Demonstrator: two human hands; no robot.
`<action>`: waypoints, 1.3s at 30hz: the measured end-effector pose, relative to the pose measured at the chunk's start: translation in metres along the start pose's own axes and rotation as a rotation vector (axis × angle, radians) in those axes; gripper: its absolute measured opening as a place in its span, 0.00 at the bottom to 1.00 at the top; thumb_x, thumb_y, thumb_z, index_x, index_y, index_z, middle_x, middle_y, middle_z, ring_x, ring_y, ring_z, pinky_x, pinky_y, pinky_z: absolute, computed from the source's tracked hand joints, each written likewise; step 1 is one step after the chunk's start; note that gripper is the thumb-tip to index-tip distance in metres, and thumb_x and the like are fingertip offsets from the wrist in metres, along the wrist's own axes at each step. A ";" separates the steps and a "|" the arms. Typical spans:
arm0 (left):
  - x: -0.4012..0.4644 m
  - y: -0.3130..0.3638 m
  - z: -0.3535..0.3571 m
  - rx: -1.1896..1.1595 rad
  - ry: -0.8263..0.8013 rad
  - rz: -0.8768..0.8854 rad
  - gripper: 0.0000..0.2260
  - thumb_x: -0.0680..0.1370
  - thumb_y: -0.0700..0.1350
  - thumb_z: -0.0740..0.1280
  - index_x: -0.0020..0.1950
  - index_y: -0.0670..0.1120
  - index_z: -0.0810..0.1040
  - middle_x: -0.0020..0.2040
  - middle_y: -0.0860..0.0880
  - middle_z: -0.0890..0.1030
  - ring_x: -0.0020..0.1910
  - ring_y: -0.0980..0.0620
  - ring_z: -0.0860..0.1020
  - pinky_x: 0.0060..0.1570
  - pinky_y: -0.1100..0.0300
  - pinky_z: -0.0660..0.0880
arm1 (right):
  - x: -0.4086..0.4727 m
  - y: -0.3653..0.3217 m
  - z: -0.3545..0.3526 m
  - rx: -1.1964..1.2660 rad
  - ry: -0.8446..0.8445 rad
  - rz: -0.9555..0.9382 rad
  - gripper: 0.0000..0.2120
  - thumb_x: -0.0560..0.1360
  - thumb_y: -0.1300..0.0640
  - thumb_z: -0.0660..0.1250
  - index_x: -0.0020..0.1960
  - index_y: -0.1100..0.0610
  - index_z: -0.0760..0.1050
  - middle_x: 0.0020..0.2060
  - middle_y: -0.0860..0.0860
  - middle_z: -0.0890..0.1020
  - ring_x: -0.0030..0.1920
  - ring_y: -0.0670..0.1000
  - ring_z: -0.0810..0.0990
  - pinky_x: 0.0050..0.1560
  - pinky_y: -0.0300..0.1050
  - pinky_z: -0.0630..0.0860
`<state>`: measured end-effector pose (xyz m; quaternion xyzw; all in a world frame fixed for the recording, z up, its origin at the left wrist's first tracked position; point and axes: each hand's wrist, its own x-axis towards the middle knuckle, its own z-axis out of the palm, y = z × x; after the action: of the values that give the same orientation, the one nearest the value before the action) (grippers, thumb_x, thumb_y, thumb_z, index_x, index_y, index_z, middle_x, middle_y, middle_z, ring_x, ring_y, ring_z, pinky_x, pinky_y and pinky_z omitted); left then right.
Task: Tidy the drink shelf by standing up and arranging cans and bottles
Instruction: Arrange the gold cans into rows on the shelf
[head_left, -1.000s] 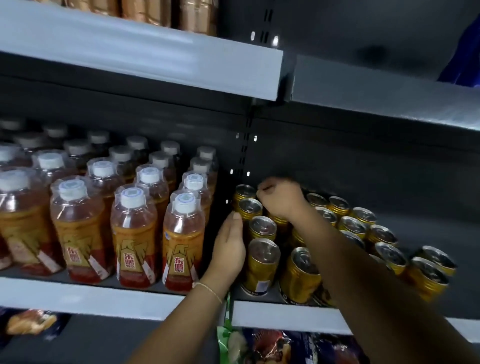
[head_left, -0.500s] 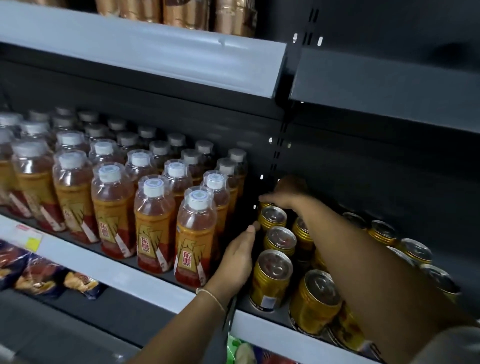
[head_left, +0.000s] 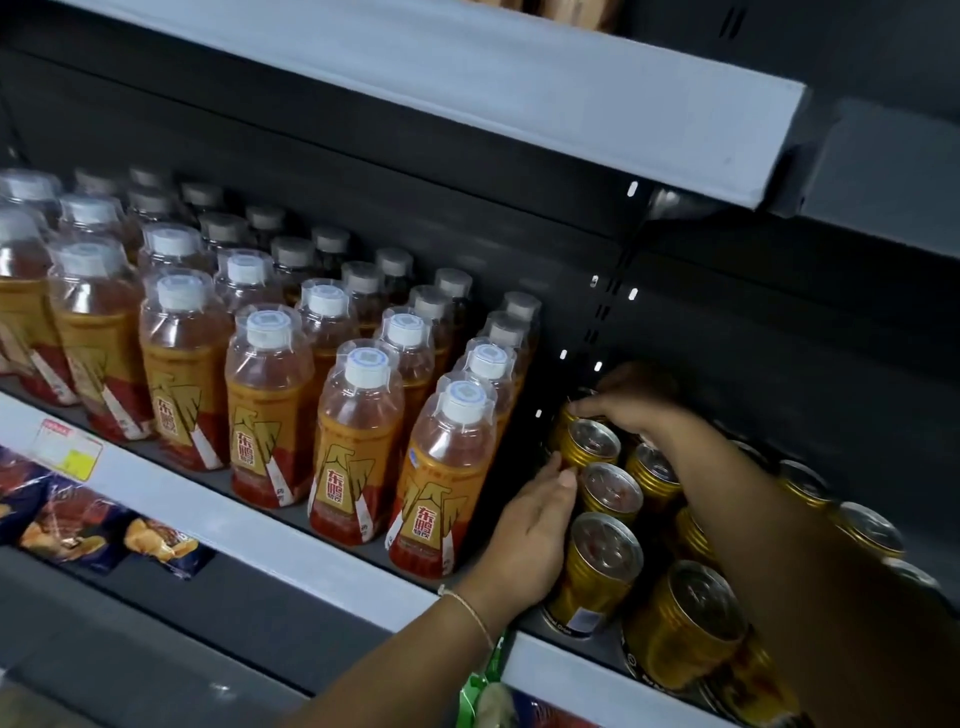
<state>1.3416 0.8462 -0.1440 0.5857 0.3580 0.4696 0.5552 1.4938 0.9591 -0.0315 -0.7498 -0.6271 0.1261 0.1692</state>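
Both hands are in among the gold cans at the right end of the drink shelf (head_left: 270, 551). The left hand (head_left: 524, 535) lies flat against the left side of the nearest column, fingers straight and together, the palm beside the front can (head_left: 597, 571) and the fingertips touching the third can back (head_left: 589, 447). Between those two stands the second can (head_left: 610, 488). That's three upright in the column, with a fourth at the very back (head_left: 566, 415), where the right hand (head_left: 634, 402) reaches in, fingers curled down over its top rim and pinching it. A thin bracelet (head_left: 467, 608) circles the left wrist.

The next column right shows a big can up front (head_left: 685, 623) and another behind (head_left: 652, 467); more cans (head_left: 867, 530) trail off right behind the right forearm, too hidden to count.

To the left stand the orange bottles (head_left: 447, 467) with white caps, upright in tidy rows running to the back; the nearest row counts four. The whole lot is too many and too dim at the back to total. Snack packets (head_left: 67, 525) lie on the shelf below, and a yellow price tag (head_left: 72, 449) sits on the shelf edge.
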 end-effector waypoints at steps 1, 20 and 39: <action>0.000 0.000 0.000 0.003 -0.002 -0.001 0.25 0.81 0.62 0.54 0.75 0.53 0.67 0.72 0.63 0.67 0.67 0.76 0.63 0.62 0.78 0.58 | -0.002 -0.001 0.000 -0.001 0.013 0.000 0.18 0.68 0.47 0.80 0.47 0.59 0.81 0.39 0.50 0.80 0.39 0.49 0.78 0.47 0.48 0.80; -0.015 -0.002 -0.002 0.012 0.313 0.028 0.09 0.78 0.38 0.63 0.48 0.53 0.76 0.46 0.56 0.80 0.46 0.66 0.77 0.44 0.78 0.68 | -0.053 -0.011 -0.016 -0.183 -0.181 -0.029 0.22 0.70 0.42 0.77 0.55 0.50 0.73 0.44 0.46 0.75 0.43 0.45 0.73 0.37 0.42 0.68; -0.005 0.013 -0.005 -0.041 0.041 -0.160 0.20 0.83 0.53 0.57 0.75 0.51 0.67 0.72 0.53 0.71 0.68 0.57 0.68 0.70 0.59 0.62 | -0.065 0.000 -0.006 0.108 -0.040 -0.019 0.26 0.64 0.53 0.83 0.57 0.52 0.75 0.55 0.51 0.79 0.56 0.52 0.79 0.60 0.51 0.79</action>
<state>1.3344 0.8417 -0.1321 0.5338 0.4054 0.4429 0.5954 1.4847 0.8947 -0.0273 -0.7311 -0.6297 0.1730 0.1978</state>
